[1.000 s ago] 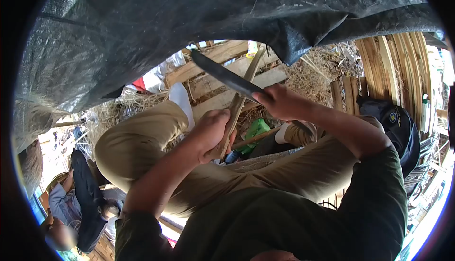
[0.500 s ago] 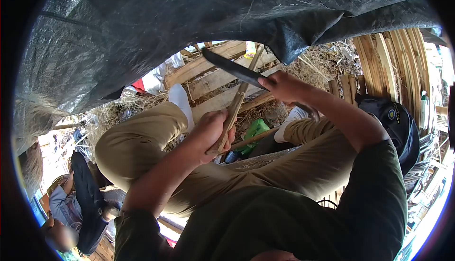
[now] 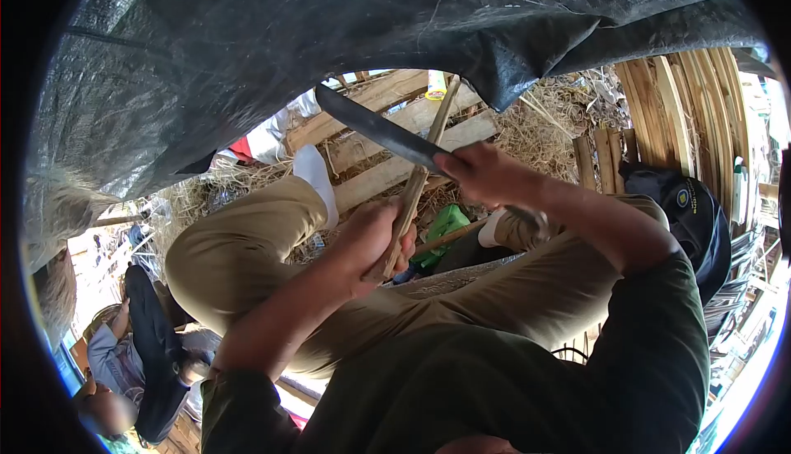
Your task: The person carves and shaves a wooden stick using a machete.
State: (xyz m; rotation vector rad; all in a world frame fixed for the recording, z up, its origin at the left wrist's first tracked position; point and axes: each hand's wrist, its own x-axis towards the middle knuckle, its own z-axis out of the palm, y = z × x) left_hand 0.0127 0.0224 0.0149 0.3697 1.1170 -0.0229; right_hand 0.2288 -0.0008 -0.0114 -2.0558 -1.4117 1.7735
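Black tarp, creased and glossy, hangs at left and overhead. My left hand: grip closed around lower part of stick, pale, rough, slim wood slanting up between my hands. Fingers should sit well below blade, wrist firm. Dark knife, long and smooth, crosses stick above left fist; exact contact unclear. My right hand: grip closed on knife; shallow angle, light strokes aimed away from left fingers suit long grain. Dry, tangled straw beyond, straight-edged boards upright at right.
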